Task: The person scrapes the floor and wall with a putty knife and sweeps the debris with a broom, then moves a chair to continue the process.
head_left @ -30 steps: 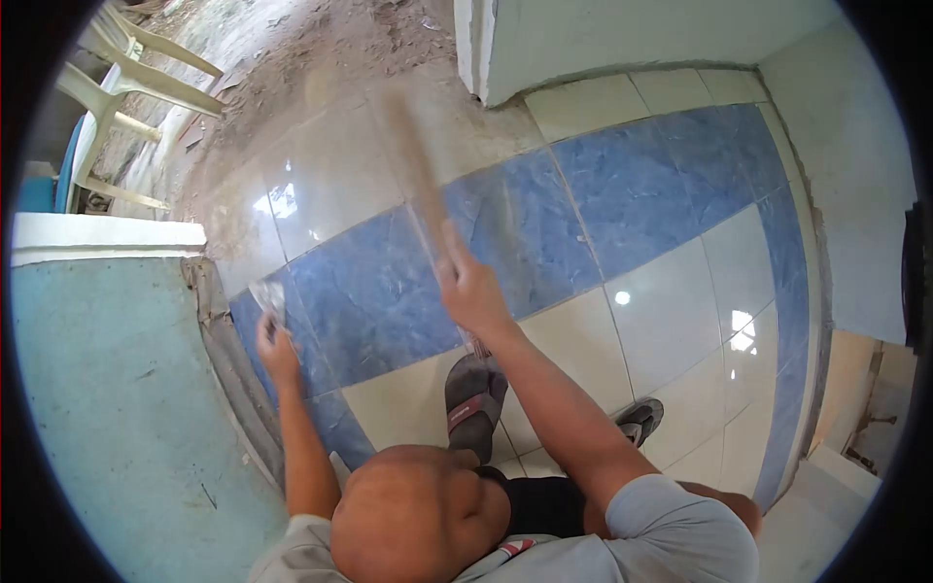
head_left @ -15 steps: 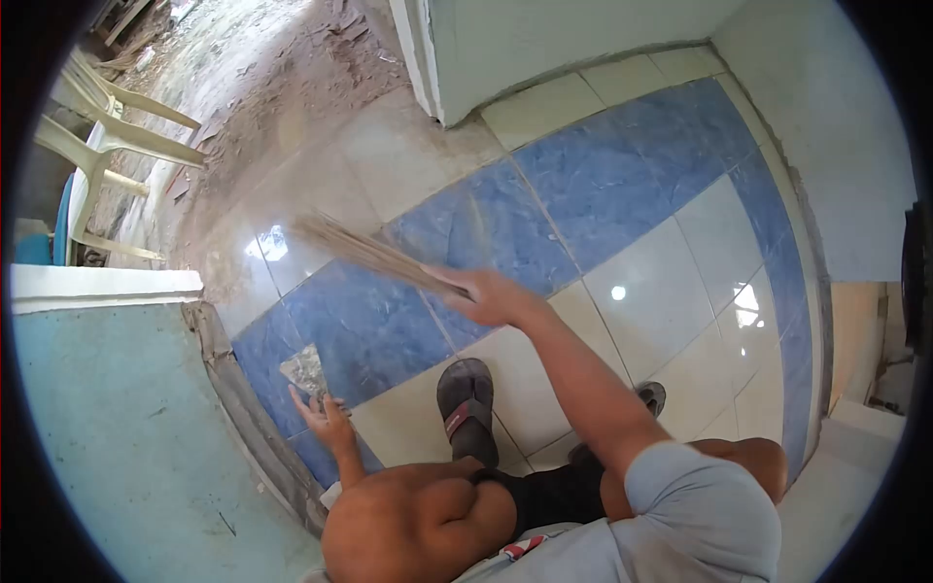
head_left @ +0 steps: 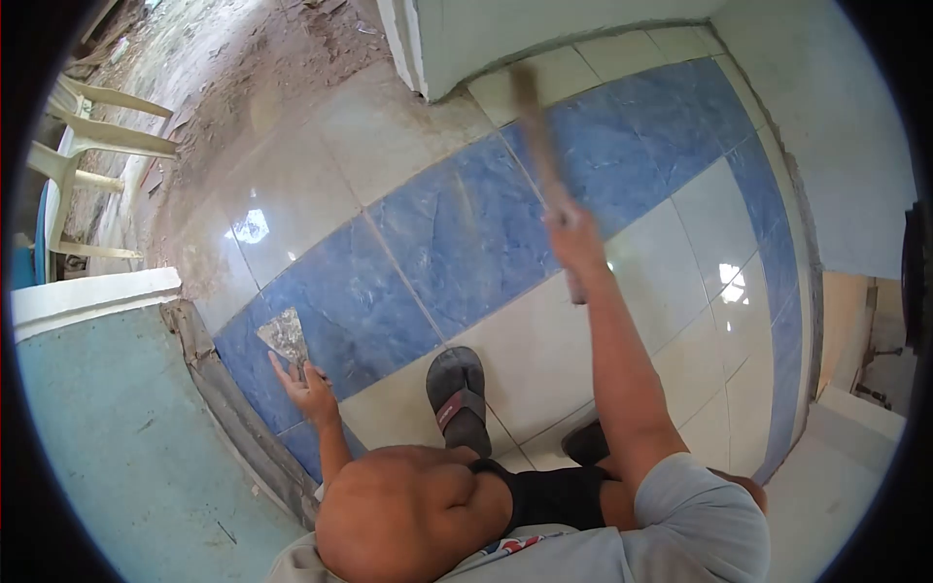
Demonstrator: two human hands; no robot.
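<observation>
My right hand [head_left: 577, 241] is closed round the handle end of a stick broom [head_left: 540, 141], whose blurred bristles point up toward the wall at the top. Below and to the left, my left hand [head_left: 311, 391] holds a putty knife [head_left: 285, 337] by its handle, the stained blade pointing away from me. Under both hands lie blue tiles [head_left: 457, 248] and cream tiles [head_left: 539, 364]. Whether the bristles touch the floor is hard to tell from the blur.
Plastic chairs [head_left: 117, 141] stand at the upper left beside dirt ground [head_left: 282, 63]. A teal panel [head_left: 146, 437] with a white ledge [head_left: 92, 303] is at the left. My sandalled foot [head_left: 457, 389] rests on the tiles. Walls [head_left: 583, 29] border the floor.
The broom has swung from the left to the upper right, its bristles turning from left to up. My right hand moved right and up. My left hand still holds the putty knife.
</observation>
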